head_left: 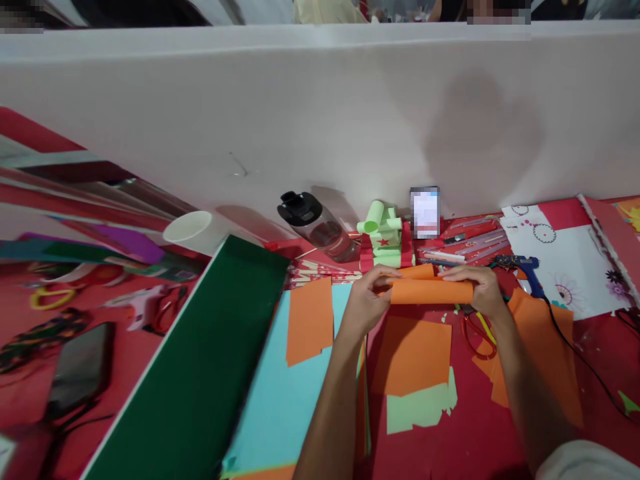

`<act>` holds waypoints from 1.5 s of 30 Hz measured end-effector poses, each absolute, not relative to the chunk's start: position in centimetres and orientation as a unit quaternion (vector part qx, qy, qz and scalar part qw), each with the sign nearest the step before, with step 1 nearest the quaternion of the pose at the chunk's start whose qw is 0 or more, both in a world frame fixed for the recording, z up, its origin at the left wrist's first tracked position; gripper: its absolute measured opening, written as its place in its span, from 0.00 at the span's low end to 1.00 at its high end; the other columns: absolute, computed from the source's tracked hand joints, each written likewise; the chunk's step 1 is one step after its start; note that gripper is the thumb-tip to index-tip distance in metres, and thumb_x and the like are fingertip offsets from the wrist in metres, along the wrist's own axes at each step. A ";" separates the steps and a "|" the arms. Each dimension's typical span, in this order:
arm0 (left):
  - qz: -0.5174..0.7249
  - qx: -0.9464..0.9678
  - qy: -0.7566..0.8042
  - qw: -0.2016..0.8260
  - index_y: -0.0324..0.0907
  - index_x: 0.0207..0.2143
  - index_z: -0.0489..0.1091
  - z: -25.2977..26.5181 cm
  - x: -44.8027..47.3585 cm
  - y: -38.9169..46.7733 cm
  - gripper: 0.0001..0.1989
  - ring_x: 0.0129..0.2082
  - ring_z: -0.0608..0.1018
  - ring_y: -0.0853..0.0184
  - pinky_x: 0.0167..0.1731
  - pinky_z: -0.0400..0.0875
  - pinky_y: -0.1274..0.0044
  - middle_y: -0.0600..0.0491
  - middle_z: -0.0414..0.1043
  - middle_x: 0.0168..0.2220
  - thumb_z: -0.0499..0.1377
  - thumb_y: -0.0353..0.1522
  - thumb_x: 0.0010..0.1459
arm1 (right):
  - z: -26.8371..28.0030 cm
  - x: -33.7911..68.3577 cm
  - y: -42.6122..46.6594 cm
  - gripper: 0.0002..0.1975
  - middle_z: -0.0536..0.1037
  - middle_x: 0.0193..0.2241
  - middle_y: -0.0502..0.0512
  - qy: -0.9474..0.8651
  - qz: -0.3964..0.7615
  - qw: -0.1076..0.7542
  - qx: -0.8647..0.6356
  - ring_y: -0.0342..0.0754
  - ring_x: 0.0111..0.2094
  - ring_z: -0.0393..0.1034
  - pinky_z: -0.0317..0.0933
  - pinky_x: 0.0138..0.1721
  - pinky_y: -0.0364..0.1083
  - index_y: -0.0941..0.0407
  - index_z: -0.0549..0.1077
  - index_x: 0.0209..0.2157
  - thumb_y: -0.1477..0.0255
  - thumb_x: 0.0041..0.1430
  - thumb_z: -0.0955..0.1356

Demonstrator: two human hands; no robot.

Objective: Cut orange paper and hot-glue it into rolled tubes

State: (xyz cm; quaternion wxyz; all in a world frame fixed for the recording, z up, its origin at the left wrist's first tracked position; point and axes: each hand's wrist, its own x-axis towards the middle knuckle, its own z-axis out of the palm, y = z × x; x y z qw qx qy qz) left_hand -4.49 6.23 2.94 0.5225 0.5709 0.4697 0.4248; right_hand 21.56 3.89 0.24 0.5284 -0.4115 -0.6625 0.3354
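Note:
A sheet of orange paper (431, 292), curled into a long roll, is held level above the table. My left hand (369, 299) grips its left end, and my right hand (479, 288) has its fingers wrapped round the right end. Below the roll lies a flat orange paper piece (413, 353), partly over a torn light green piece (417, 410). Just behind stands a small model of light green paper rolls (383, 230) with red parts and a red star. Red-and-yellow-handled scissors (477, 333) lie near my right wrist.
Left of my arms are a blue sheet stack (280, 400) and a dark green board (195, 360). A water bottle (320, 227), a phone (425, 213) and a white cup (193, 230) stand near the white partition (320, 120). A blue glue gun (530, 270) with a cord lies right.

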 end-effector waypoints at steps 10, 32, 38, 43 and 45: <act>0.389 0.543 0.361 0.650 0.43 0.50 0.76 5.4 -4.8 5.1 0.23 0.36 0.81 0.63 0.38 0.79 0.73 0.50 0.81 0.36 0.65 0.49 0.61 | -1.0 22.6 4.5 0.05 0.85 0.29 0.55 -0.549 0.345 0.599 -0.469 0.57 0.33 0.82 0.75 0.37 0.53 0.50 0.82 0.24 0.66 0.43 0.79; 0.373 0.597 0.382 0.599 0.39 0.36 0.76 4.6 -4.1 5.6 0.11 0.32 0.77 0.66 0.34 0.72 0.77 0.52 0.76 0.31 0.65 0.39 0.57 | 1.3 23.7 3.9 0.05 0.81 0.28 0.52 -0.661 0.306 0.518 -0.449 0.50 0.29 0.73 0.64 0.30 0.47 0.51 0.84 0.33 0.71 0.52 0.77; 0.356 0.640 0.436 0.523 0.40 0.24 0.67 4.4 -3.8 5.5 0.09 0.24 0.66 0.72 0.26 0.58 0.80 0.58 0.64 0.22 0.58 0.32 0.56 | 1.3 23.5 4.1 0.09 0.81 0.28 0.51 -0.679 0.303 0.528 -0.410 0.49 0.28 0.73 0.63 0.30 0.46 0.51 0.84 0.34 0.71 0.48 0.79; 0.317 0.701 0.484 0.417 0.40 0.20 0.64 4.9 -3.6 5.2 0.13 0.23 0.62 0.73 0.26 0.53 0.79 0.59 0.59 0.19 0.54 0.32 0.58 | 1.2 23.4 4.0 0.07 0.81 0.29 0.51 -0.662 0.300 0.525 -0.443 0.49 0.29 0.73 0.63 0.30 0.45 0.51 0.83 0.33 0.72 0.49 0.78; 0.309 0.715 0.487 0.396 0.40 0.20 0.64 5.0 -3.5 5.2 0.15 0.23 0.63 0.73 0.27 0.54 0.78 0.59 0.61 0.19 0.53 0.33 0.60 | 1.2 23.4 4.0 0.06 0.81 0.29 0.51 -0.658 0.307 0.522 -0.447 0.49 0.30 0.74 0.65 0.31 0.45 0.51 0.83 0.33 0.72 0.50 0.78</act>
